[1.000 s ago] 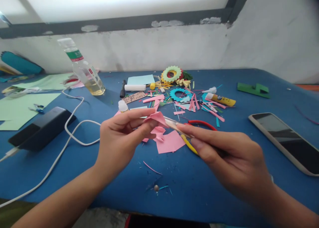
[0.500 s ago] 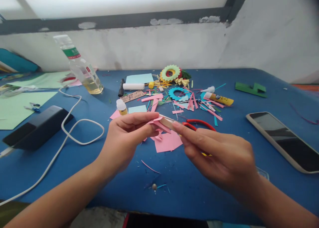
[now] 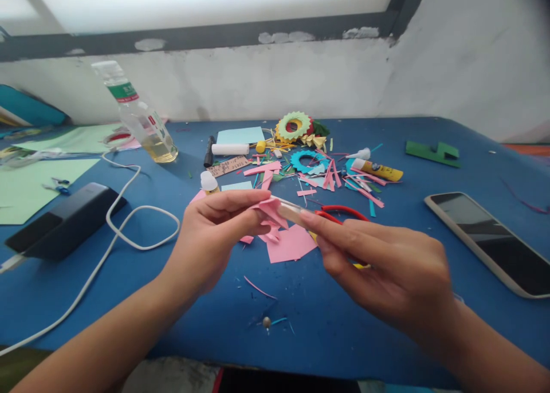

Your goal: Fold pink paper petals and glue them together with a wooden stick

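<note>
My left hand is closed, pinching a folded piece of pink paper between thumb and fingers. My right hand grips a flat beige stick, apparently wooden, whose tip meets the pink paper. A thin pale edge runs along the stick's upper side; I cannot tell whether it is part of it. Below the hands, a flat pink sheet lies on the blue table. Red-handled scissors are partly hidden behind my right hand.
Paper strips, a blue paper ring and a glue tube lie beyond my hands. A bottle, a black device and a white cable are on the left, a phone on the right.
The stick and my right hand have shifted slightly right, away from the fold. The pink paper has turned a little in my left hand, which has moved slightly left.
</note>
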Demonstrator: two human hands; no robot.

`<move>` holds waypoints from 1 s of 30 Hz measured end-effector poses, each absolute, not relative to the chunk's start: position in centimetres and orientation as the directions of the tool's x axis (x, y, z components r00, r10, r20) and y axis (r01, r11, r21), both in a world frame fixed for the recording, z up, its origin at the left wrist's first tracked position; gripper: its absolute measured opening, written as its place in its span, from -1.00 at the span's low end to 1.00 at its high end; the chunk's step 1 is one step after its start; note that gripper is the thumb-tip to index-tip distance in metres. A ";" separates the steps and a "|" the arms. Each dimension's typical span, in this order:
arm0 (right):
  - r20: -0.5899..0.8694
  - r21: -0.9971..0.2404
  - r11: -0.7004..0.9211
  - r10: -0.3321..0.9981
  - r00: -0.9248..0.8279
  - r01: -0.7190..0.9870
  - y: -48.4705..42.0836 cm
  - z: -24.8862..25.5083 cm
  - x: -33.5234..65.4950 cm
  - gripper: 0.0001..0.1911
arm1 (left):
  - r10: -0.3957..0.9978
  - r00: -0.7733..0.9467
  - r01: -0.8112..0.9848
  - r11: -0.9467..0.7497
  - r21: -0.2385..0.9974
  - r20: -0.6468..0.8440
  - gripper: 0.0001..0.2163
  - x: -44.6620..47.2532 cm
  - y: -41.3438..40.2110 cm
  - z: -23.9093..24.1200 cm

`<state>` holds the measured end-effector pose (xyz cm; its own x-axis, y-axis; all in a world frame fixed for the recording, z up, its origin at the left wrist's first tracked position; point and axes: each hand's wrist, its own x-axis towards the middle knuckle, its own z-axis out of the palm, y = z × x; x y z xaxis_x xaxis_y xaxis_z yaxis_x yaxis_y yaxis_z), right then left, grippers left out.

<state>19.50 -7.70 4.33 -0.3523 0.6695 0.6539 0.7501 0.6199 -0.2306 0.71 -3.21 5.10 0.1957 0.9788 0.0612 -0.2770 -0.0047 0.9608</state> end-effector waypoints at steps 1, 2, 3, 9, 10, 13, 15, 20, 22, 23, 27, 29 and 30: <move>0.654 -0.205 0.623 0.661 -0.368 0.755 -7.7 4.3 19.6 -0.64 | 0.973 0.226 -0.263 0.010 0.965 0.051 -0.83 0.7 -3.2 5.1; 0.653 -0.179 0.624 0.653 -0.383 0.761 -7.6 4.3 19.7 -0.64 | 0.966 0.255 -0.246 0.025 0.969 0.040 -0.83 0.7 -3.3 5.0; 0.656 -0.151 0.625 0.643 -0.395 0.766 -7.6 4.3 19.8 -0.65 | 0.959 0.281 -0.232 0.038 0.972 0.029 -0.82 0.7 -3.3 5.0; 0.659 -0.006 0.631 0.586 -0.471 0.776 -7.6 4.4 20.7 -0.67 | 0.939 0.340 -0.219 0.136 0.966 -0.055 -0.82 0.5 -3.2 5.1; 0.664 0.003 0.629 0.580 -0.472 0.777 -7.6 4.4 20.8 -0.66 | 0.936 0.344 -0.215 0.151 0.965 -0.070 -0.83 0.5 -3.2 5.1; 0.693 0.017 0.610 0.564 -0.449 0.792 -7.5 4.7 20.7 -0.67 | 0.930 0.347 -0.193 0.194 0.962 -0.118 -0.84 0.6 -3.1 5.2; 0.717 -0.017 0.582 0.574 -0.396 0.813 -7.5 4.9 20.5 -0.70 | 0.932 0.335 -0.186 0.206 0.961 -0.135 -0.84 0.6 -3.1 5.2; 0.693 -0.258 0.497 0.692 -0.199 0.829 -7.2 5.2 20.4 -0.69 | 0.938 0.327 -0.214 0.187 0.959 -0.110 -0.86 0.7 -2.9 5.3; 0.658 -0.347 0.479 0.737 -0.155 0.806 -6.8 5.0 20.6 -0.67 | 0.945 0.314 -0.217 0.167 0.962 -0.093 -0.86 0.7 -2.8 5.3; 0.633 -0.387 0.472 0.761 -0.144 0.792 -6.5 4.9 20.7 -0.67 | 0.952 0.296 -0.213 0.151 0.965 -0.084 -0.86 0.6 -2.6 5.3; 0.490 -0.529 0.409 0.863 -0.125 0.744 -5.1 3.8 21.0 -0.70 | 0.977 0.209 -0.165 0.080 0.983 -0.044 -0.88 0.3 -1.9 5.1; 0.377 -0.548 0.355 0.913 -0.155 0.757 -4.5 3.2 20.9 -0.71 | 0.980 0.200 -0.137 0.048 0.989 -0.020 -0.88 0.1 -1.5 5.0; 0.333 -0.554 0.328 0.930 -0.158 0.765 -4.2 2.8 20.8 -0.72 | 0.980 0.198 -0.126 0.033 0.992 -0.007 -0.88 0.0 -1.3 4.9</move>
<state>20.82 -4.23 2.83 -0.1582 0.9296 0.3328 0.7651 0.3285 -0.5539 0.02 -1.31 4.92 0.1977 0.9802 -0.0074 -0.1257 0.0328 0.9915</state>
